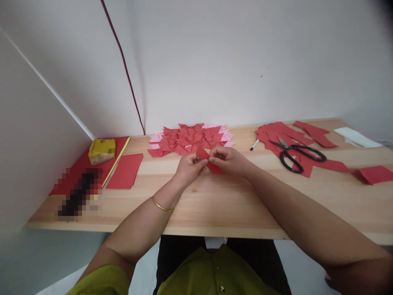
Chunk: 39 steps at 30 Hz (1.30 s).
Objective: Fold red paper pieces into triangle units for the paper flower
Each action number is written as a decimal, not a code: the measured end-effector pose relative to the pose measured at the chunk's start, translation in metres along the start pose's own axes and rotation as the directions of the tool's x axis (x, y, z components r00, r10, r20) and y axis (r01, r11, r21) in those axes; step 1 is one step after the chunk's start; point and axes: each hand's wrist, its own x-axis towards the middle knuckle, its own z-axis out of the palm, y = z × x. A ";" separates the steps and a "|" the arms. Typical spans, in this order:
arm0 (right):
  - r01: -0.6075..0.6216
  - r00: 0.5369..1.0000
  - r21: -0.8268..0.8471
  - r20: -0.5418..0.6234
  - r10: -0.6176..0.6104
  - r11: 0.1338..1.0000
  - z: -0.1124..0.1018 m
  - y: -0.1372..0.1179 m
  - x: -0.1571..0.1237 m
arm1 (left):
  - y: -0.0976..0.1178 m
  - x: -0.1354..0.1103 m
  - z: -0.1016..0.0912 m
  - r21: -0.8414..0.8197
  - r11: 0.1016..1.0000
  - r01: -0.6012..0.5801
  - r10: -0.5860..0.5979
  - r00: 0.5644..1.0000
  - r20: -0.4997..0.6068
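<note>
A small piece of red paper (205, 157) is pinched between both hands just above the wooden table (233, 205). My left hand (188, 167) grips its left side with closed fingers, and a gold bangle circles that wrist. My right hand (231, 160) holds the right side, fingers curled round it. Just behind the hands lies a pile of folded red and pink paper pieces (190, 138).
Black scissors (297, 154) lie on red paper scraps (291, 137) at the right, with a pen (254, 144) beside them. A loose red square (376, 174) is far right. At the left are red sheets (125, 171) and a yellow packet (102, 150). A white wall stands behind.
</note>
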 end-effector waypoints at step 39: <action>0.039 0.976 -0.568 0.199 0.091 0.822 -0.011 0.011 -0.001 | -0.006 0.005 -0.003 0.732 0.495 -0.469 0.269 0.883 0.384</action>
